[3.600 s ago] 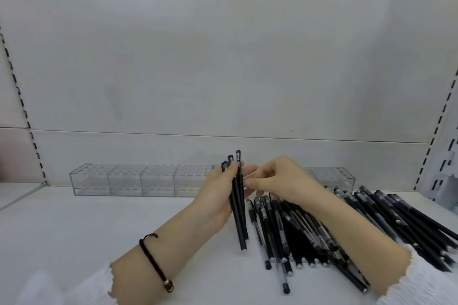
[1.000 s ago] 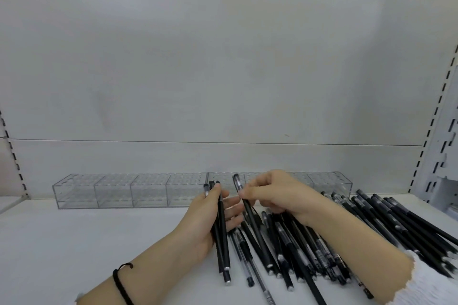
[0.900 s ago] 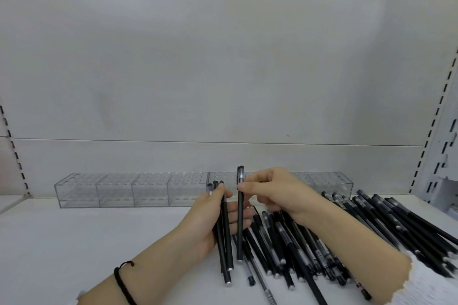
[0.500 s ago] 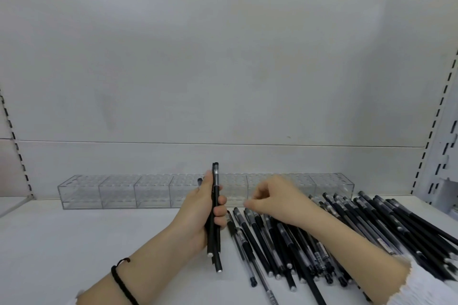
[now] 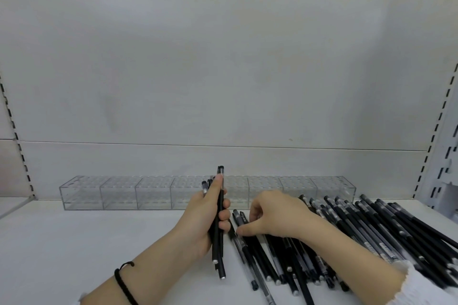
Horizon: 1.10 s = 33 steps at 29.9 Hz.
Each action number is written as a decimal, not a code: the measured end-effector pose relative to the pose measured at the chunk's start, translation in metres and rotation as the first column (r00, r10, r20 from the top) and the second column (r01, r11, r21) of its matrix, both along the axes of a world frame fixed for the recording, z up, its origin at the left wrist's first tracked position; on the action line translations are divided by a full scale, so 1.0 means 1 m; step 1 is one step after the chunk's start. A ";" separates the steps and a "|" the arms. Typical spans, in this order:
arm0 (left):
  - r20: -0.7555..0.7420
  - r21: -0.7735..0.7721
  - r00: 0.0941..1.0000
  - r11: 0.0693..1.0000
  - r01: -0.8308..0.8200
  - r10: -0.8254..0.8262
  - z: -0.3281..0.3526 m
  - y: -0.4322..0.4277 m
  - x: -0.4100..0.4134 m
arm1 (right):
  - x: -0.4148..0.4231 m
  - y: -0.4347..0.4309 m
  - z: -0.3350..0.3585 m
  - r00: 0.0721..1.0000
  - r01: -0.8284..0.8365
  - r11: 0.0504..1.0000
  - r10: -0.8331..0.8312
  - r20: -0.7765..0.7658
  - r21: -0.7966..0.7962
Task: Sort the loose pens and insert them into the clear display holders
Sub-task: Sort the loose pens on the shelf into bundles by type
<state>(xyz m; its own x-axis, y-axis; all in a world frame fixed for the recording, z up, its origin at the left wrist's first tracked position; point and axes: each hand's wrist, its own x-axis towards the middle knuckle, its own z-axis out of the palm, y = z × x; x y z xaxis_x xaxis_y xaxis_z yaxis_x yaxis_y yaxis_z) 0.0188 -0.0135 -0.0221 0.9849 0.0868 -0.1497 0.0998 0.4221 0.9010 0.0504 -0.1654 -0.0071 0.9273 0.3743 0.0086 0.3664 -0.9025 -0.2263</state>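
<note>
Row of clear acrylic display holders at back, no pens in yet. Left hand grips bundle of slim black pens, just grown by one. Right hand back on loose black pen pile, fingers curled, grasp unclear: gathering continues.

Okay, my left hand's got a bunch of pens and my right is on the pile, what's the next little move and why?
Probably pinch one pen at the pile's left edge with the right hand and pass it to the left hand. The right thumb touches the loose pens there, the left grips a bundle of pens upright, and the clear holders look unfilled.
</note>
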 end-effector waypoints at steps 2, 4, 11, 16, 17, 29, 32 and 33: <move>0.011 0.000 1.000 1.000 -0.007 0.007 0.000 0.000 0.000 | 0.001 -0.001 0.001 0.999 -0.004 0.999 0.005 -0.035 0.035; 0.028 0.004 1.000 1.000 -0.011 0.011 0.000 -0.001 -0.001 | 0.002 0.001 0.000 0.998 -0.009 0.998 0.012 -0.053 0.057; 0.016 -0.017 0.999 0.999 -0.038 0.039 -0.001 -0.003 -0.001 | 0.004 0.010 0.004 1.000 0.006 0.997 -0.008 -0.028 -0.082; 0.000 -0.019 0.998 0.998 -0.063 0.063 -0.002 -0.001 -0.001 | 0.004 0.015 0.011 0.994 -0.050 0.991 0.038 -0.103 -0.122; 0.000 -0.010 0.997 0.997 -0.073 0.073 -0.002 -0.001 0.000 | 0.004 0.014 0.012 0.991 -0.062 0.992 0.049 -0.122 -0.106; -0.035 -0.091 0.994 0.990 -0.110 0.108 -0.005 0.001 0.005 | 0.001 0.015 0.000 0.984 -0.092 0.989 0.108 -0.140 0.115; -0.036 -0.106 0.995 0.989 -0.101 0.098 -0.005 0.002 0.005 | 0.003 0.009 0.006 0.971 -0.050 0.957 0.114 -0.212 0.285; -0.033 -0.106 0.995 0.989 -0.102 0.099 -0.004 0.002 0.005 | 0.004 0.005 0.009 0.961 -0.012 0.930 0.113 -0.253 0.368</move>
<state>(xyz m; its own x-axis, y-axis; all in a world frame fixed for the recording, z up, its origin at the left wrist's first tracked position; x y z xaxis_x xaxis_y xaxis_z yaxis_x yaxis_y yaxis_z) 0.0234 -0.0112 -0.0264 0.9675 0.1670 -0.1901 0.0759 0.5254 0.8475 0.0544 -0.1600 0.0018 0.8888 0.4495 -0.0893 0.3004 -0.7186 -0.6272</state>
